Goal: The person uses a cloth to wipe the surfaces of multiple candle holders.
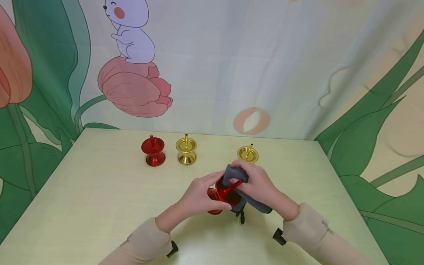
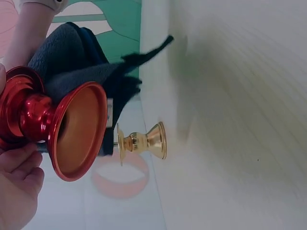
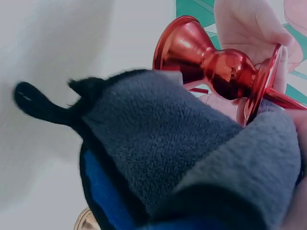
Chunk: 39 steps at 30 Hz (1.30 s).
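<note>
My left hand grips a red metal candle holder by its dish, the holder tilted well over above the table. Its hollow base faces the camera in the left wrist view, and its centre spike points up to the right in the head view. In my right hand is a grey-blue cleaning cloth with a dark edge and a hanging loop. The cloth is folded over the dish's rim, beside the spike. Part of the dish is hidden behind the cloth and fingers.
Toward the back of the pale table stand another red candle holder and a gold candle holder. Another gold candle holder stands just behind my right hand. A printed curtain hangs along the back edge.
</note>
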Tool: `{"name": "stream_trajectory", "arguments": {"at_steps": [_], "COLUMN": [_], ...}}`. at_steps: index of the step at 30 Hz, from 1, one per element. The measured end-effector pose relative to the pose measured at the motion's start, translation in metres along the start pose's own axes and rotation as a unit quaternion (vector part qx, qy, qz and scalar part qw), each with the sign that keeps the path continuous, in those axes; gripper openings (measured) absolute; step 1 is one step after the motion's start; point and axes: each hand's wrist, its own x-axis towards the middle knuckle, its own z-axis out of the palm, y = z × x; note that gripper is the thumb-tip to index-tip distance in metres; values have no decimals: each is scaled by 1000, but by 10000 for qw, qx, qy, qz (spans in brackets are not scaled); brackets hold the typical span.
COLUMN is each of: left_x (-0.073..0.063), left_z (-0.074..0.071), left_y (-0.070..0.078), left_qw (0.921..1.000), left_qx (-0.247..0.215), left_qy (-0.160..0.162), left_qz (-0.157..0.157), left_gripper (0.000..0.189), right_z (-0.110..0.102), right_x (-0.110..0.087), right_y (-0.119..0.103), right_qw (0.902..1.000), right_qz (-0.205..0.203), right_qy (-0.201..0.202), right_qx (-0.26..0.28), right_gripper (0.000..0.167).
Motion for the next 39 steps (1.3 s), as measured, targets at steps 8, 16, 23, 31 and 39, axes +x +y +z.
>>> {"name": "stream_trajectory", "arguments": {"at_steps": [8,16,23,31,39], "left_x": [-4,-4,0,4,4], "left_z": [3,1,-2,-3,-1], "left_y": [-3,-7,-7,-4,-5], "left_qw": [9978,9861,9687,9577,9512], "left_qx": [180,-273,-642,-630,-695], "left_qy": [614,1362,1940,2377,2723], "left_qz": [-187,-916,-1410,-1497,-1278], "left_gripper": [82,79,76,72,69], "right_z": [-8,-14,-12,-7,-1], "right_x": [0,-3,-8,-11,-13], "right_y": [10,21,19,8,4], "right_qw": [9875,9454,9167,9007,8941], "right_qz": [1041,1802,1792,1498,1769], "right_qy": [497,532,398,-124,-538], "right_qx": [1077,2663,3549,4075,4078], "right_gripper": [53,47,31,32,41]}}
